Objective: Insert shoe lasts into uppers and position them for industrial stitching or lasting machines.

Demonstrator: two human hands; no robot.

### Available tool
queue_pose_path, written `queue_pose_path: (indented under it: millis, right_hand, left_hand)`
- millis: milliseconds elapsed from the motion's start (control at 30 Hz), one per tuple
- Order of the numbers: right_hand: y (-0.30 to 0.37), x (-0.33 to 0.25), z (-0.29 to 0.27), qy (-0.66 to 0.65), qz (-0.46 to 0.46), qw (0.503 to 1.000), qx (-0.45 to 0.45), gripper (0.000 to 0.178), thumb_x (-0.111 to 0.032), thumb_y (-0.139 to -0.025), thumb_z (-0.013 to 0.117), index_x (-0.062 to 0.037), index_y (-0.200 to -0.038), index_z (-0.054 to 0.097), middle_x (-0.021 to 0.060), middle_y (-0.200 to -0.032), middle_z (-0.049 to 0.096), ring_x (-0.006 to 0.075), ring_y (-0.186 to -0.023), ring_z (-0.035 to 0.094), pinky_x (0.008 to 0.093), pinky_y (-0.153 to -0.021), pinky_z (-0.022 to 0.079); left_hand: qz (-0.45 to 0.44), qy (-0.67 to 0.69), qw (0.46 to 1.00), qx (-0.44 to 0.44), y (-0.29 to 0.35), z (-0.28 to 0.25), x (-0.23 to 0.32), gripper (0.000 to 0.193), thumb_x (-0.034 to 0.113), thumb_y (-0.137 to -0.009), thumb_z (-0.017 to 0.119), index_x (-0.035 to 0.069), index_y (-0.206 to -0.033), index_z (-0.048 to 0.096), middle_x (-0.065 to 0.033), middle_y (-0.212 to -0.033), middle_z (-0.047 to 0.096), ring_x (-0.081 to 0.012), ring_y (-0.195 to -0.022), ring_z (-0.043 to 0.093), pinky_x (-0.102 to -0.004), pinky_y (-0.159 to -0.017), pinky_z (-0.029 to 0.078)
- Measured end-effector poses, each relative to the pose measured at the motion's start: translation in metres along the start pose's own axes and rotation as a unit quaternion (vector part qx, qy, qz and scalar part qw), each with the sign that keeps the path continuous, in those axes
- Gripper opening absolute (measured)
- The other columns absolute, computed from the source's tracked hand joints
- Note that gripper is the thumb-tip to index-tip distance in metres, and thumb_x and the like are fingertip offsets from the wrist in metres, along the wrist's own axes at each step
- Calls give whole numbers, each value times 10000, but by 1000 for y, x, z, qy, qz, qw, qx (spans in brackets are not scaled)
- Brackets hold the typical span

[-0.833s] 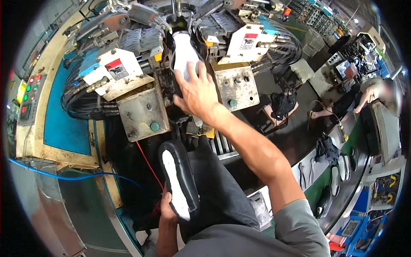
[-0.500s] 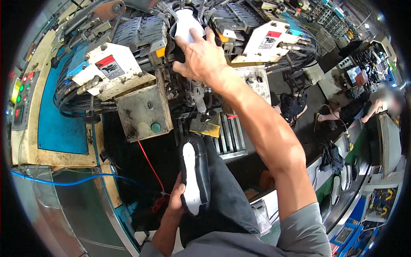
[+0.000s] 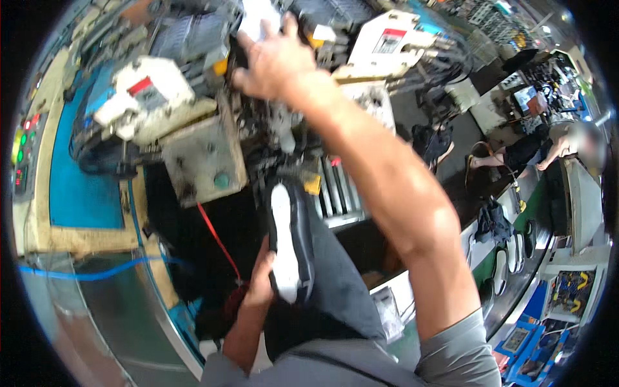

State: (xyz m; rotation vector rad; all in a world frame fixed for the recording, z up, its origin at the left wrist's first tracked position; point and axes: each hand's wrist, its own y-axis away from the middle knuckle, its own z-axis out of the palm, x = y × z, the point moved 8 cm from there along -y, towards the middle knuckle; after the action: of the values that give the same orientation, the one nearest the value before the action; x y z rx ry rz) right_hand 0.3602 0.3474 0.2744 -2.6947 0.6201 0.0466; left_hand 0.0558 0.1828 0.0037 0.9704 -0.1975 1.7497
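Long grey bench [image 3: 520,290], person's right: pale-soled shoe pieces [image 3: 500,271] in row, dark cloth bundle [image 3: 493,222].

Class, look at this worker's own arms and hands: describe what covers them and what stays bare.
The right sleeve is short, grey cloth, ending above the elbow. The right hand is ungloved, its forearm bare. The left hand, partly hidden, also looks ungloved, its forearm bare. Blur could hide small details.
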Motion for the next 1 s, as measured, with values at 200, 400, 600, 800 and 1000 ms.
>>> queue_pose_path:
  millis: [200, 400, 600, 800, 1000]
  right_hand:
    - [172, 23, 30, -404, 82, 909, -59, 836, -546, -1044, 687, -61, -1678, 437, 334, -1740, 316, 459, -1637, 294, 519, -1333, 281]
    - [364, -7, 69, -774, 303, 552, -63, 750, -393, -1125, 653, -54, -1719, 344, 151, -1600, 532, 238, -1458, 504, 372, -1257, 356]
    - [421, 2, 48, -731, 318, 598, -82, 943, -454, -1070, 730, 6, -1734, 244, 208, -1623, 518, 262, -1454, 517, 373, -1245, 384]
    - [536, -43, 17, -845, 359, 372, -133, 853, -442, -1129, 626, -11, -1745, 224, 191, -1736, 377, 294, -1590, 390, 429, -1319, 305]
    - [572, -28, 37, -783, 354, 502, -104, 808, -441, -1140, 612, 1, -1725, 274, 230, -1705, 406, 319, -1586, 394, 444, -1311, 307]
  left_hand:
    - [21, 20, 999, -38, 23, 25, 24, 917, 413, -1009, 664, 38, -1733, 247, -164, -1551, 564, -275, -1340, 632, -423, -1144, 514]
    - [23, -112, 993, -43, 69, 60, 1, 935, 288, -1000, 694, 17, -1750, 206, -161, -1684, 420, -254, -1510, 467, -384, -1250, 380]
    - [13, -122, 992, -24, 88, 100, -18, 868, 286, -1025, 697, 28, -1731, 262, -151, -1630, 480, -252, -1469, 513, -399, -1227, 432]
    - [41, -70, 997, -10, 100, 101, -34, 867, 319, -1044, 691, 33, -1734, 250, -164, -1642, 463, -271, -1479, 515, -415, -1217, 451]
    - [46, -135, 989, -25, 118, 104, -41, 939, 178, -995, 730, 40, -1757, 199, -168, -1678, 426, -270, -1504, 487, -403, -1231, 428]
